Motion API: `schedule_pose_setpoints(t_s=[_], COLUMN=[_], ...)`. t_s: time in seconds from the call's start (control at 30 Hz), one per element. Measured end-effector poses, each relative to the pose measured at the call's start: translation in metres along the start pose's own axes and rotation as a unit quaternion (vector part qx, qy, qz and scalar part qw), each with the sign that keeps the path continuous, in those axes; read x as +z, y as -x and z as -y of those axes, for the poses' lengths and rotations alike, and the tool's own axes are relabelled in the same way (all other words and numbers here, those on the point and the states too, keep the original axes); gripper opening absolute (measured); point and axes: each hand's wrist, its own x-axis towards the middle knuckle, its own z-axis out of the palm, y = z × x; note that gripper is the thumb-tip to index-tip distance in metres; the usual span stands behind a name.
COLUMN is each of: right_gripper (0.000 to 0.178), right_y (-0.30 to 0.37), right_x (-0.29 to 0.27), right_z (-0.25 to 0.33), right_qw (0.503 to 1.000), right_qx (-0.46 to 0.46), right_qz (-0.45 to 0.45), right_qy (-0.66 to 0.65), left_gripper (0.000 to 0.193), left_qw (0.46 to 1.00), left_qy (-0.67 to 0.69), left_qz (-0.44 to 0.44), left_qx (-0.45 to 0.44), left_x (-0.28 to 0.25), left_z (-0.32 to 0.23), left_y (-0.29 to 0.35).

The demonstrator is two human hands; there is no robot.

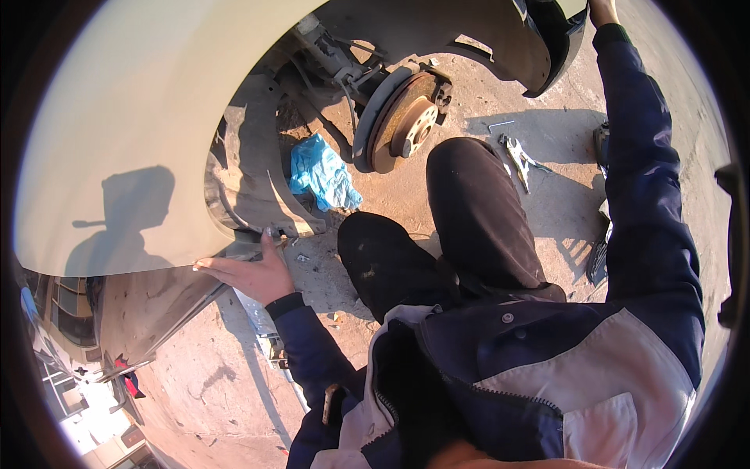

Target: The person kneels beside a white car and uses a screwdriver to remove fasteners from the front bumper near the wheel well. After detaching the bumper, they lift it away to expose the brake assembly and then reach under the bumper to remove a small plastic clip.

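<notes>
My left hand (254,275) lies with fingers stretched and thumb apart against the lower edge of a pale car fender (156,109), beside the wheel arch. Just above the thumb is the bottom end of the dark wheel arch liner (262,168). My right arm reaches far forward to the top right. There, part of my right hand (603,12) shows at the picture's edge, next to the end of the pale and black bodywork (556,47); its fingers are hidden. Between the hands is a bare hub with a rusty brake disc (398,125), with no wheel on it.
A crumpled blue plastic bag (322,173) lies on the ground under the arch. Right of my knees are locking pliers (516,160) and a small hex key (501,124). Dark items lie by my right sleeve. A red and black object (129,377) is at lower left.
</notes>
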Motion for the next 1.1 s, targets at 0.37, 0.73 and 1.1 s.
schedule_pose_setpoints(t_s=[0.37, 0.73, 1.1], right_gripper=[0.031, 0.053, 0.027], right_y=[0.205, 0.520, 0.673], right_x=[0.047, 0.294, 0.428], right_z=[0.068, 0.113, 0.002], right_qw=[0.905, 0.665, 0.646], right_qx=[-0.228, 0.294, -0.398], right_qz=[-0.235, 0.654, 0.635], right_qy=[-0.271, -0.208, 0.146], left_gripper=[0.134, 0.128, 0.123], left_qw=[0.997, 0.989, 0.979], left_qy=[-0.061, -0.056, -0.042], left_qz=[0.037, 0.070, 0.110], left_qx=[-0.015, -0.113, -0.165], left_x=[-0.003, -0.022, -0.030], left_z=[0.004, -0.028, -0.039], left_y=[0.001, -0.009, -0.013])
